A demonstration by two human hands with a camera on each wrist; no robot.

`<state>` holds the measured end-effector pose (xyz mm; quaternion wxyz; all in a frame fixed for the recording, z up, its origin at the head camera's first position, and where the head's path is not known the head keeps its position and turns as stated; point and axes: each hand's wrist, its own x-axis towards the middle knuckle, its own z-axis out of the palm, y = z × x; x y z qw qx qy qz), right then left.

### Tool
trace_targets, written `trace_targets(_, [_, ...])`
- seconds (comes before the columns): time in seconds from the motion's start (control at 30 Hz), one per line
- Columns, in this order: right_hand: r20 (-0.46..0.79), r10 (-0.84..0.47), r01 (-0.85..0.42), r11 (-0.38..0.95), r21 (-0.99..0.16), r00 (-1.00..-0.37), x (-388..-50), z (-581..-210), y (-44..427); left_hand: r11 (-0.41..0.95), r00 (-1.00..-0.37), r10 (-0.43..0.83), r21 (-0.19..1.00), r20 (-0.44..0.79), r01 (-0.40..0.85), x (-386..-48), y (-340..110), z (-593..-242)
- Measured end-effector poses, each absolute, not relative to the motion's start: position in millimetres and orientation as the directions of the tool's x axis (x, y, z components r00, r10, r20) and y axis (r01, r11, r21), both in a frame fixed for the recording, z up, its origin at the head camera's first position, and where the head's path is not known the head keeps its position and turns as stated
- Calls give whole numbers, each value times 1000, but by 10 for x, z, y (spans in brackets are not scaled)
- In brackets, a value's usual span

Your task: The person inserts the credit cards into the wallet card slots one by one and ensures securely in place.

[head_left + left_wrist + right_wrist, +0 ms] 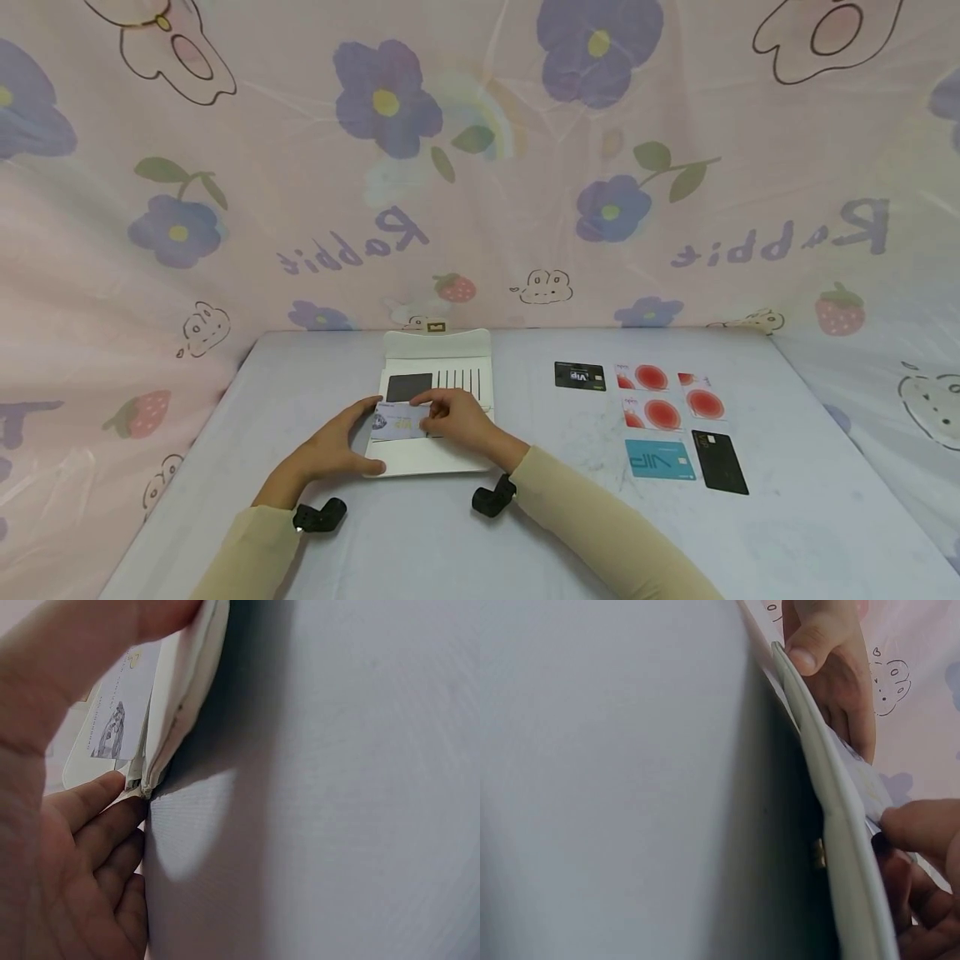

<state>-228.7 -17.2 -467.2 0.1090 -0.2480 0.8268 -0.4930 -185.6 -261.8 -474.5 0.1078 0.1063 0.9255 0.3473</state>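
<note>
A cream wallet [431,457] lies unfolded on the table, its clasp flap at the far end and a row of slots inside. Across its left half lies a pale lilac card [396,422] with a grey picture and yellowish lettering. My right hand [457,421] pinches that card at its right end between thumb and fingers. At the wallet's left side, my left hand [332,446] holds it, thumb on the near corner and fingertips along the left edge. The left wrist view shows the card [124,705] above the wallet edge [184,690]. The card's lower edge is partly hidden.
To the right lie a black VIP card [580,376], several red-and-white cards [662,413], a teal VIP card [660,460] and a plain black card [720,462]. Behind the white table [570,533] hangs a pink patterned curtain [495,208].
</note>
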Motion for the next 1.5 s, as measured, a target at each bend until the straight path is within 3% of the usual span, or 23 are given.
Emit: trace_targets(1.5, [80,-511,-307,378,-873,-856,-2317,-4680,-173,736,-954,266,668,-139,108,-1858,-2600,-4715])
